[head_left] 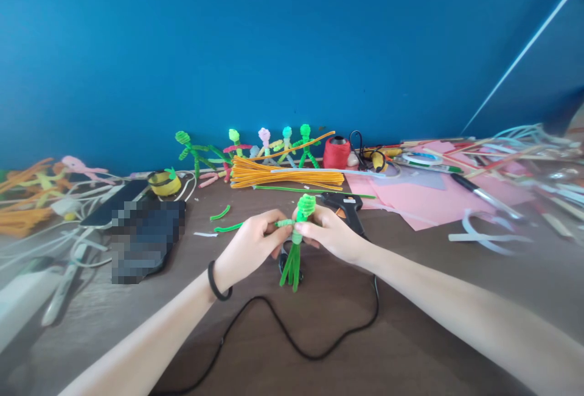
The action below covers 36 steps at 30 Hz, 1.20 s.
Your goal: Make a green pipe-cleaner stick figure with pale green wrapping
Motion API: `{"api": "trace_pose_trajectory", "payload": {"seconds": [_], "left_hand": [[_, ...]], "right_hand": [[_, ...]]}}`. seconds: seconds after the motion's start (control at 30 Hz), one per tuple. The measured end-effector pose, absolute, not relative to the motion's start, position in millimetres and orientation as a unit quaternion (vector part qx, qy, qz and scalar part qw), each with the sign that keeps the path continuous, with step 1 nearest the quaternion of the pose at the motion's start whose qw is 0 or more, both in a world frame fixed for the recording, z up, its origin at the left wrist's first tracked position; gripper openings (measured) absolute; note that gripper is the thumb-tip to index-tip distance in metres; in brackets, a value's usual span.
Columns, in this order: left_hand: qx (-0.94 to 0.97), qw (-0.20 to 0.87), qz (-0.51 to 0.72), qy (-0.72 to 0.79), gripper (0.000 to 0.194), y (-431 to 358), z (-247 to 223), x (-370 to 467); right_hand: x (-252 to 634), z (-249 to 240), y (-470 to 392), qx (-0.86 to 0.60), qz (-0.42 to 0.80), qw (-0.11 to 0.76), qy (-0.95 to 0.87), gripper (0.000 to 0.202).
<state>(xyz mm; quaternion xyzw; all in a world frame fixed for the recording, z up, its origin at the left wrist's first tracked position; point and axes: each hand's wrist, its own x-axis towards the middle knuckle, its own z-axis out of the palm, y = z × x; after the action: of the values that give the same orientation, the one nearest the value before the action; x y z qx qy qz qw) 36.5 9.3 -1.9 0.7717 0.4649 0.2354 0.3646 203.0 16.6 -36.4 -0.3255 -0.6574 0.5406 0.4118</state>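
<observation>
Green figure (297, 238) is upright between my hands. Right hand (333, 235) pinches its body, thumb in front; left hand (255, 235) pinches the coiled arm (285, 223) sticking out toward it.

Risks: if left pulls or twists harder than right grips, the arm could slip out or the coil unwind. Squeezing too hard with right could flatten the fuzz or skew the neck under the head. The loose leg strands hang below both hands, so they could snag on the black object (283, 260) behind them. Glue gun (349, 204) lies just beyond my right hand; if it's hot, a careless reach there could burn me. Black cable (314, 357) loops on the table (255, 353) nearer me than both hands; a forearm catching it might drag whatever it feeds.

Can't see: the arm-to-body joint, mostly behind my right thumb; right fingertips behind the figure; left's curled lower fingers. Black object is mostly covered, can't identify it. Cable's far end goes behind my right forearm. Dark item (148, 241) left of my left hand is pixelated.
</observation>
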Motion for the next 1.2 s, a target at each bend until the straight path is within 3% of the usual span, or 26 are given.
{"api": "trace_pose_trajectory", "payload": {"seconds": [0.37, 0.6, 0.9, 1.1, 1.2], "left_hand": [[0.717, 0.421, 0.288, 0.475, 0.019, 12, -7, 36], [0.712, 0.416, 0.291, 0.485, 0.015, 15, -10, 38], [0.792, 0.193, 0.235, 0.530, 0.008, 8, -10, 40], [0.798, 0.199, 0.226, 0.522, 0.015, 8, -13, 40], [0.827, 0.111, 0.191, 0.518, 0.017, 7, -15, 40]], "right_hand": [[201, -37, 19, -0.309, 0.564, 0.438, -0.628, 0.013], [202, -38, 20, -0.338, 0.514, 0.457, -0.642, 0.007], [202, -37, 22, -0.373, 0.512, 0.482, -0.606, 0.009], [201, -42, 25, -0.356, 0.543, 0.506, -0.568, 0.011], [201, -44, 26, -0.350, 0.550, 0.507, -0.564, 0.012]]}}
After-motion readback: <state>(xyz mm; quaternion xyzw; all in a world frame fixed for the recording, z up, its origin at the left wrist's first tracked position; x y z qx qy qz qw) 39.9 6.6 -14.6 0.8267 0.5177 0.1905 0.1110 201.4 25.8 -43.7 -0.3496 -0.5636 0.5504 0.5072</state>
